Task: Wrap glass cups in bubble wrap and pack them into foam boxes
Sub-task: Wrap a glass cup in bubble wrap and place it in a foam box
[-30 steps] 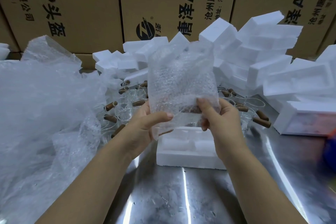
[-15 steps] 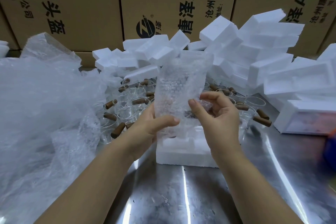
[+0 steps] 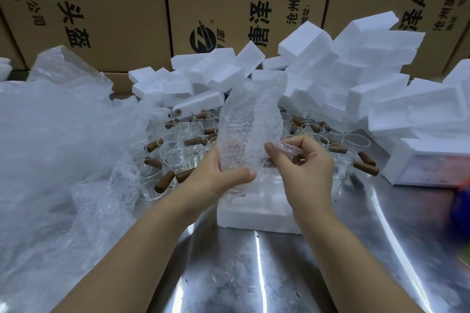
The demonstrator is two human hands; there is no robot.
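Most work is remaining: bare cups (image 3: 178, 157) are waiting toward the far edge of the worktop (image 3: 254, 274), and the foam box (image 3: 254, 215) near its middle is looking unfilled. Above it, the left hand (image 3: 216, 175) is holding the upright, cloudy bubble wrap (image 3: 250, 129) in a closed grip while the right hand (image 3: 305, 168) is pinching its side.

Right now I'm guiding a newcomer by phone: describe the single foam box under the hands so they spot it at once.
Find the shiny steel table. Near its middle, beneath the left hand and right hand holding bubble wrap, lies a white foam box. Unlike the foam pile behind the glass cups, it lies alone, flat, nearest the person.
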